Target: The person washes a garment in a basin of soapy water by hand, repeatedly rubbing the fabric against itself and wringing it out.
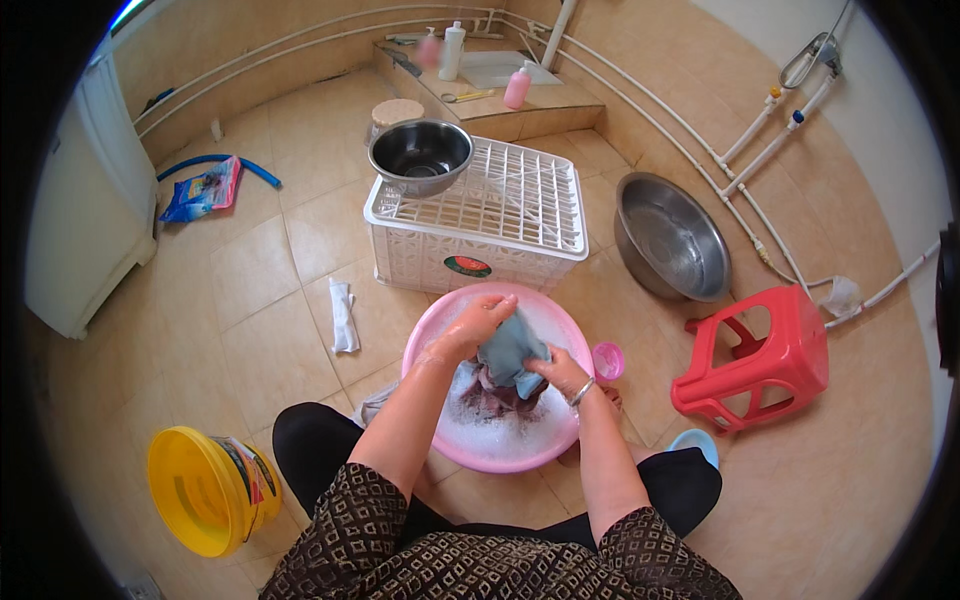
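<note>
A pink round basin [498, 459] of foamy water stands on the floor between my knees. Above it, my left hand [480, 321] grips the upper end of a light blue cloth [512, 349]. The lower right part of the same cloth is in my right hand [559, 373], whose wrist wears a silver bangle. Dark purplish wet fabric [491, 395] lies in the suds just below the blue cloth; how far it extends under the foam is hidden.
Behind the basin stands a white plastic crate [517, 202] with a steel bowl [421, 157] on top. To the right are a pink cup [608, 361], a red stool [802, 341] and a large metal basin [671, 236]. A yellow bucket [196, 491] lies tipped at the left, beyond my knee.
</note>
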Tool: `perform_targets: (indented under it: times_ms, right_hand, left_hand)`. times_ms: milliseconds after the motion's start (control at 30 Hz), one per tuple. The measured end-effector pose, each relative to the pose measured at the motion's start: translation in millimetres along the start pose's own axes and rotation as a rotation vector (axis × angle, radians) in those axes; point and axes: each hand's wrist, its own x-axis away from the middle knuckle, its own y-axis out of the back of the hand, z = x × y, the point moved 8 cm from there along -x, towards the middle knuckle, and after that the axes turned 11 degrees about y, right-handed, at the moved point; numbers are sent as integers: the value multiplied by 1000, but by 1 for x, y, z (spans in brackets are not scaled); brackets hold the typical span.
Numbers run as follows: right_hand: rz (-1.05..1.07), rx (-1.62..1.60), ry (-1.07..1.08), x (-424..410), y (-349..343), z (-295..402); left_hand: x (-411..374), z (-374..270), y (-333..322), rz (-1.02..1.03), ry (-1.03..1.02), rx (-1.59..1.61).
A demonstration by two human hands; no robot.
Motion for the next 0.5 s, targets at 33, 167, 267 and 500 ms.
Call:
perform_targets:
  times_ms: [33, 167, 267, 500]
  right_hand:
    - [61, 54, -80, 4, -3, -12]
    - [20, 60, -303, 17, 5, -39]
    - [-20, 83, -284, 17, 16, -47]
    - [-474, -546, 22, 5, 60, -51]
  left_hand:
    - [-1, 0, 5, -12, -8, -2]
    - [0, 2, 17, -66, -63, 2]
    - [5, 5, 34, -168, -129, -95]
    - [-31, 57, 37, -104, 80, 159]
